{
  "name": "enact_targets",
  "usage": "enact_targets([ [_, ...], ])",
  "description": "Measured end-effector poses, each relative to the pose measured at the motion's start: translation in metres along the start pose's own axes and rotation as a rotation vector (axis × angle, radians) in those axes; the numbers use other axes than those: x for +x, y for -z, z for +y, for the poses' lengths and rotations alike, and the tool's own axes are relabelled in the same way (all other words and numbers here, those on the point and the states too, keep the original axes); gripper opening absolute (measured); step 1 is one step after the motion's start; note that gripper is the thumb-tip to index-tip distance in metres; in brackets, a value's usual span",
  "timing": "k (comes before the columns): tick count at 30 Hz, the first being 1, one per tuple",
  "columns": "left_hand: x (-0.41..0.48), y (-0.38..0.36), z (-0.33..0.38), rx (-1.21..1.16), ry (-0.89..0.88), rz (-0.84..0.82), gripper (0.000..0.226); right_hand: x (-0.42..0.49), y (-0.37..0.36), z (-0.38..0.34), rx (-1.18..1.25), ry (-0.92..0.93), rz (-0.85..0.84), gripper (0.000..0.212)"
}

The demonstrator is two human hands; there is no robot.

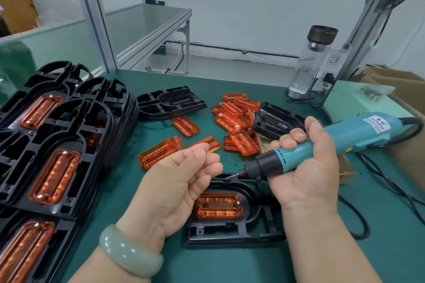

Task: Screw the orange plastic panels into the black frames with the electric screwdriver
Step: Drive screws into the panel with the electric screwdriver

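- Plenty of loose orange panels (232, 119) scattered on the green mat (128, 193) behind my hands, glass bottle (309, 62) at the back edge, and stacks of finished black frames (57, 145) crowding the left.
- Panels are glossy, see-through, ribbed rectangles; frames are matte black plastic, rounded at one end.
- The frame (230, 235) I'm on lies flat under my hands with its orange panel (218, 205) seated in it. My left hand (179, 181) hides its left end.
- Right hand (305, 167) is wrapped tight round the teal electric screwdriver (326, 142), bit pointing left.
- Left hand is palm up, fingers half curled near the bit. Can't tell if it's pinching anything.
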State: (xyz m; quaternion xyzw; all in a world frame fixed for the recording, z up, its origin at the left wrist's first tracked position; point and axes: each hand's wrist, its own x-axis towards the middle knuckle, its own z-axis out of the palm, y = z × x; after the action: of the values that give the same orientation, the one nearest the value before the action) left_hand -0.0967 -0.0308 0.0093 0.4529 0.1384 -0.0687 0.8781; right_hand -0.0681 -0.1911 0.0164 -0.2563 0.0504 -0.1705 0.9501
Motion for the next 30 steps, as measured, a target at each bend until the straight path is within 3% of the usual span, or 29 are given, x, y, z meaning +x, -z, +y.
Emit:
enact_targets([
  [6, 0.0022, 0.0055, -0.0001, 0.048, 0.003, -0.007, 0.016, -0.0006, -0.0015, -0.0015, 0.037, -0.007, 0.034, 0.013],
  [13, 0.0015, 0.0038, -0.005, -0.03, 0.005, -0.031, 0.037, -0.0023, -0.0034, -0.0014, 0.083, -0.02, 0.045, 0.026],
  [18, 0.0009, 0.005, -0.0065, 0.087, 0.022, -0.082, 0.012, -0.0017, -0.0031, -0.0019, 0.102, -0.003, 0.078, 0.014],
  [30, -0.0062, -0.0009, -0.0096, 0.359, -0.056, -0.179, 0.018, -0.0039, -0.0023, -0.0007, 0.082, 0.007, 0.087, 0.011],
])
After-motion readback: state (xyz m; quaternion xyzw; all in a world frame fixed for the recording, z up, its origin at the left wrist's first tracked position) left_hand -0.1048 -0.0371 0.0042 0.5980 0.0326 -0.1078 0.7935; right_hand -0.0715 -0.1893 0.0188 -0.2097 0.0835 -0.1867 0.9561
